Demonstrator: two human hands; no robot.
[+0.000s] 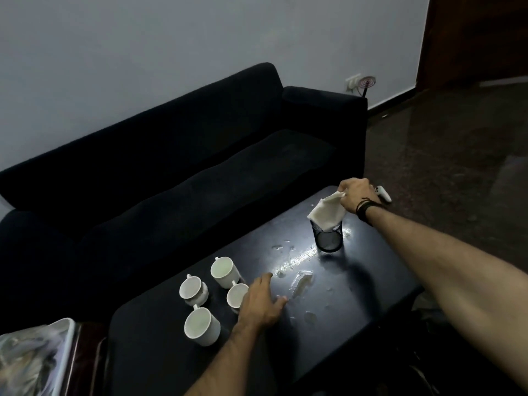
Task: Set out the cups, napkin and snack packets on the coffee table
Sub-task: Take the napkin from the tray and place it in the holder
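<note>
Napkin (325, 214) pinched at its corner by your right hand (356, 198), lower end inside black mesh holder (328, 240), your left hand (261, 305) flat, fingers relaxed, on coffee table (357, 295) beside four white cups (201, 325).

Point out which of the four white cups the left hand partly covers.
The rightmost cup, directly beside the left hand, whose fingers hide its right side. The other three cups stand clear to the left, fully visible.

A person's right hand (355, 195) pinches a white cloth napkin (325, 214) by one corner, its lower end inside a black mesh cylindrical holder (328, 238) on the dark glossy tabletop (357, 281). The left hand (261, 305) rests flat beside four white ceramic cups (201, 325), a black sofa (171, 155) behind.
</note>
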